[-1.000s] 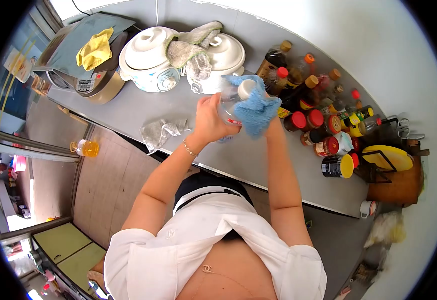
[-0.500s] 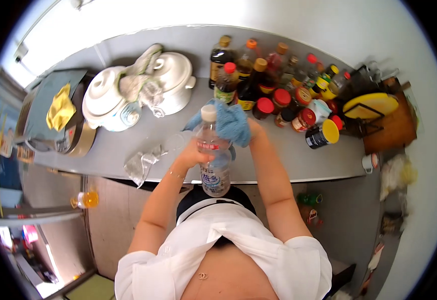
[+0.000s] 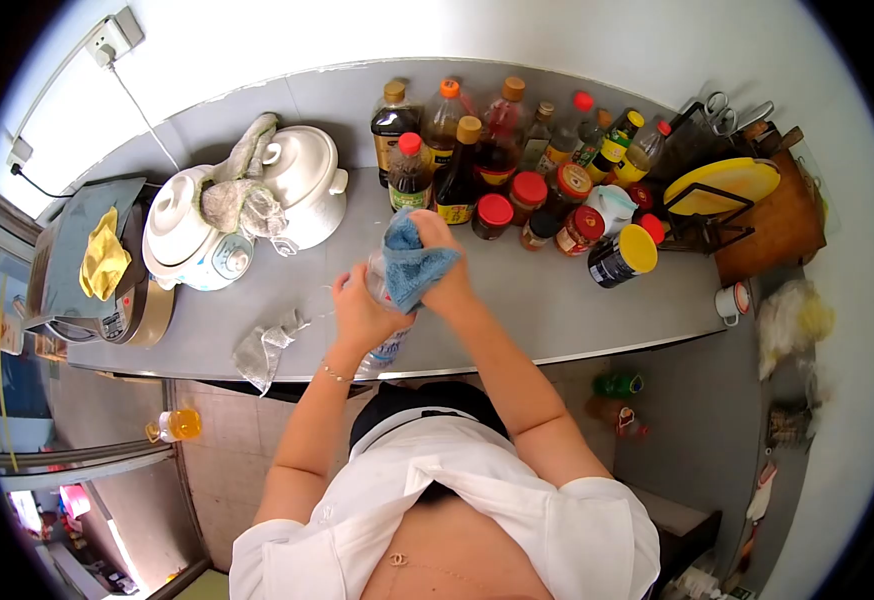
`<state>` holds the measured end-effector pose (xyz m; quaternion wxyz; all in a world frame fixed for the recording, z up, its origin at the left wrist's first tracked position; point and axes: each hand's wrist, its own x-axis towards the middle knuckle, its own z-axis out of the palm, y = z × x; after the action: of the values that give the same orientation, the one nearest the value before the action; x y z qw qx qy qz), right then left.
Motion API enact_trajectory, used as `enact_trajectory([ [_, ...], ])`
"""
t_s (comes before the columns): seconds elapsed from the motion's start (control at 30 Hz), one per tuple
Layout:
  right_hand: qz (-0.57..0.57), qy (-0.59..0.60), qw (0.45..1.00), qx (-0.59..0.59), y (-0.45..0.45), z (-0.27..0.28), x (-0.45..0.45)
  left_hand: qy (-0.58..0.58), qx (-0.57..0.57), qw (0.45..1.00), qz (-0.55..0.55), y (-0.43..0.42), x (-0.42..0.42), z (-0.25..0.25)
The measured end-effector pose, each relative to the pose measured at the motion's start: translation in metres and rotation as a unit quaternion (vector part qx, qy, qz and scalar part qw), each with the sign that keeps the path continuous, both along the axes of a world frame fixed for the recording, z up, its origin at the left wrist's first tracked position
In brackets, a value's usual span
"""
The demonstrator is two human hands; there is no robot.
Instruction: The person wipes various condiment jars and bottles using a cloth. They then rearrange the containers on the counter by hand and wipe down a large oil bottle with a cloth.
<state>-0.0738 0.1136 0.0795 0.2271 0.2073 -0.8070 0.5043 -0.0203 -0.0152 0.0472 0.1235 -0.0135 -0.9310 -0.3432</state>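
A clear plastic bottle (image 3: 390,347) with a printed label is gripped by my left hand (image 3: 362,308) over the grey counter, its lower end toward my body. My right hand (image 3: 444,262) holds a blue cloth (image 3: 415,268) against the bottle's upper part. The cloth and my fingers hide the bottle's neck and cap. To the left of my left hand, a crumpled clear plastic bag (image 3: 267,350) lies near the counter's front edge.
Several sauce bottles (image 3: 457,178) and jars (image 3: 580,230) crowd the back of the counter (image 3: 547,310). Two white lidded pots (image 3: 302,195) and a cooker with a yellow cloth (image 3: 105,255) stand left. A yellow board (image 3: 722,188) in a rack and a mug (image 3: 732,302) are right.
The blue cloth has moved from behind the bottle to its front and top, with my right hand now over it. The bottle is tilted more. The camera view has shifted slightly.
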Motion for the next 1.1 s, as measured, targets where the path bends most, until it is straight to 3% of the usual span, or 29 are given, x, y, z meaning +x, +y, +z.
enact_trajectory([
  [0.03,0.024,0.002,0.999,0.022,0.007,0.002,0.0,-0.031,0.007,0.999,-0.019,-0.001,0.001,0.003],
  [0.13,0.118,0.078,0.989,0.046,0.022,0.012,-0.004,-0.118,0.168,0.974,-0.098,-0.003,0.0,0.009],
  [0.23,0.247,0.022,0.968,-0.036,0.032,0.013,-0.012,-0.15,0.273,0.92,-0.239,-0.015,-0.011,-0.003],
  [0.33,0.421,-0.247,0.851,-0.194,0.034,0.014,-0.023,-0.24,0.517,0.755,-0.326,-0.018,-0.012,-0.022],
  [0.43,0.476,-0.237,0.821,-0.209,0.031,0.005,-0.042,-0.293,0.621,0.605,-0.403,-0.014,-0.02,-0.021],
  [0.5,0.366,-0.325,0.839,-0.236,0.031,-0.005,-0.038,-0.266,0.545,0.72,-0.336,-0.022,-0.031,-0.035],
  [0.57,0.257,-0.242,0.925,-0.141,0.027,-0.031,-0.034,-0.213,0.45,0.836,-0.233,-0.019,-0.033,-0.026],
  [0.6,0.199,-0.103,0.974,-0.026,0.022,-0.056,-0.037,-0.167,0.39,0.89,-0.165,-0.008,-0.031,0.002],
  [0.63,0.133,0.04,0.986,0.09,0.019,-0.059,-0.036,-0.12,0.324,0.934,-0.095,-0.001,-0.03,0.017],
  [0.67,0.096,0.033,0.987,0.128,0.016,-0.062,-0.031,-0.052,0.232,0.971,-0.034,0.001,-0.03,0.015],
  [0.7,0.06,0.025,0.984,0.166,0.012,-0.054,-0.024,-0.026,0.265,0.963,0.049,-0.001,-0.038,-0.008],
  [0.73,0.025,-0.041,0.996,0.073,-0.004,-0.053,-0.009,0.001,0.295,0.947,0.13,-0.007,-0.051,-0.048],
  [0.8,-0.029,-0.152,0.979,-0.129,-0.017,-0.049,0.011,0.03,0.282,0.933,0.221,-0.006,-0.057,-0.067],
  [0.83,-0.03,-0.164,0.98,-0.111,-0.016,-0.044,0.01,0.032,0.243,0.941,0.232,-0.001,-0.057,-0.072],
  [0.9,-0.03,-0.186,0.98,-0.071,-0.007,-0.032,-0.001,0.069,0.143,0.97,0.184,0.008,-0.05,-0.073],
  [0.97,0.078,-0.172,0.977,-0.096,0.008,-0.028,-0.012,0.138,0.013,0.988,0.063,0.012,-0.036,-0.035],
  [1.0,0.131,-0.164,0.972,-0.107,0.018,-0.026,-0.018,0.065,0.115,0.991,0.006,0.012,-0.033,-0.021],
  [1.07,0.184,-0.17,0.966,-0.058,0.039,-0.022,-0.025,-0.082,0.311,0.941,-0.107,0.014,-0.028,0.0],
  [1.1,0.209,-0.182,0.96,-0.041,0.048,-0.02,-0.028,-0.143,0.341,0.915,-0.162,0.014,-0.027,0.003],
])
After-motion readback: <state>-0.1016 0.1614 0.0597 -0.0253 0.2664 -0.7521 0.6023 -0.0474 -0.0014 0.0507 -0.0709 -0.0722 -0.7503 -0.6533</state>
